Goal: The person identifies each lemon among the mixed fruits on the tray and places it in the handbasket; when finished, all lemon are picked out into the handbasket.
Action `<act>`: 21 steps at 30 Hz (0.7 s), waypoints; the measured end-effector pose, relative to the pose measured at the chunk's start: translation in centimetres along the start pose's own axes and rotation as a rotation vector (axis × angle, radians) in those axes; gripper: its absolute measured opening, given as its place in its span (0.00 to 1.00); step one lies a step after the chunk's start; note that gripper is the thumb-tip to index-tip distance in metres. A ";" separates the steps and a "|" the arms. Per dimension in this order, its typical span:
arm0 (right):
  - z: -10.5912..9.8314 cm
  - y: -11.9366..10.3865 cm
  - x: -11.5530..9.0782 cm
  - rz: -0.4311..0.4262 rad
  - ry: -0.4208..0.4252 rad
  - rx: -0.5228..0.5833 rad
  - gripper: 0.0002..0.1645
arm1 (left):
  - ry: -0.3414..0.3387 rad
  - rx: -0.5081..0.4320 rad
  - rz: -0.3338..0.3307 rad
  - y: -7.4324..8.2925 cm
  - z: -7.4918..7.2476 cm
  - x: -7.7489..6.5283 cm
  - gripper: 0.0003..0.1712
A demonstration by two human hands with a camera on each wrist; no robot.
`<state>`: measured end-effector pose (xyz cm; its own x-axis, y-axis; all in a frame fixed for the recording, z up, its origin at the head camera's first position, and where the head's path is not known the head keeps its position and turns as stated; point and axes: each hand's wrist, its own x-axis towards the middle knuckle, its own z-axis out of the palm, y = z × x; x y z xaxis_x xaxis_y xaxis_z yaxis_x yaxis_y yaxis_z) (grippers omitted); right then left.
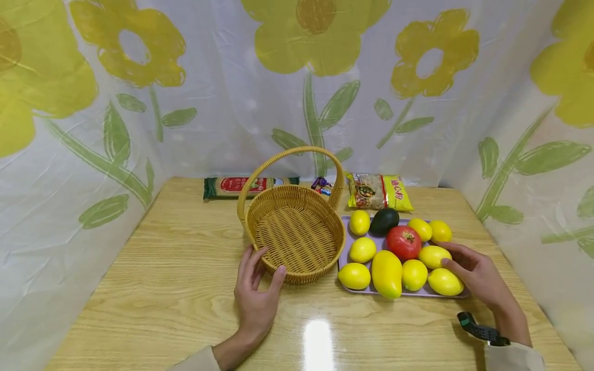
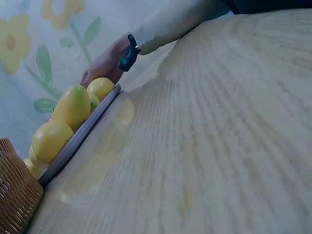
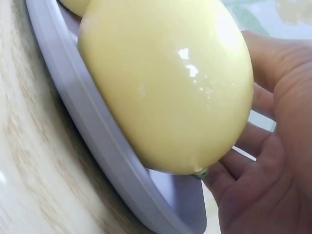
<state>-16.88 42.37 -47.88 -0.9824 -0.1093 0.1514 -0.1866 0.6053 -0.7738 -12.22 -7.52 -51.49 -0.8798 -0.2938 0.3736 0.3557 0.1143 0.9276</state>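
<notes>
A round wicker basket point(image 1: 297, 232) with a tall arched handle stands mid-table. My left hand point(image 1: 257, 299) holds its near-left rim, index fingertip over the edge and thumb on the front. To the right, a lilac tray point(image 1: 345, 257) bears several lemons, a mango point(image 1: 387, 273), a pomegranate point(image 1: 403, 242) and a dark avocado point(image 1: 384, 222). At the tray's right side my right hand point(image 1: 482, 275) pinches a lemon point(image 1: 433, 256) between thumb and fingers. Another lemon point(image 3: 165, 87) fills much of the right wrist view, in front of that hand, hiding its fingertips.
Behind the basket lie a green-and-red packet point(image 1: 232, 187) and a small purple packet point(image 1: 322, 185). A yellow bag point(image 1: 378, 192) sits behind the tray. Flower-printed curtains point(image 1: 223, 103) enclose the wooden table point(image 1: 185, 278) at the back and sides. A dark wristband point(image 1: 480, 329) circles the right wrist.
</notes>
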 end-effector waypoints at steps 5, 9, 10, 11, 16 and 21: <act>0.0 -0.1 -0.1 0.004 0.009 0.005 0.28 | -0.012 -0.047 -0.017 0.0 -0.1 -0.1 0.35; 0.1 -0.2 0.0 0.010 -0.010 0.011 0.29 | -0.011 -0.063 -0.016 0.1 -0.2 0.0 0.35; 0.1 -0.2 0.1 0.009 -0.014 0.009 0.29 | -0.010 -0.065 -0.014 0.1 -0.2 0.0 0.35; 0.1 -0.1 0.1 0.007 -0.019 0.007 0.29 | -0.009 -0.066 -0.012 0.1 -0.2 0.0 0.35; -0.7 -0.3 -0.2 -0.020 0.054 -0.004 0.27 | -0.002 -0.079 -0.008 0.0 -0.1 0.1 0.35; -1.6 -3.5 -0.5 -0.095 0.085 0.072 0.28 | 0.002 -0.067 -0.029 0.0 0.0 -0.1 0.35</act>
<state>-15.74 41.52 -44.26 -0.9568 -0.0938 0.2751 -0.2813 0.5370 -0.7953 -12.16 -7.54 -51.50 -0.8896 -0.2981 0.3461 0.3500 0.0423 0.9358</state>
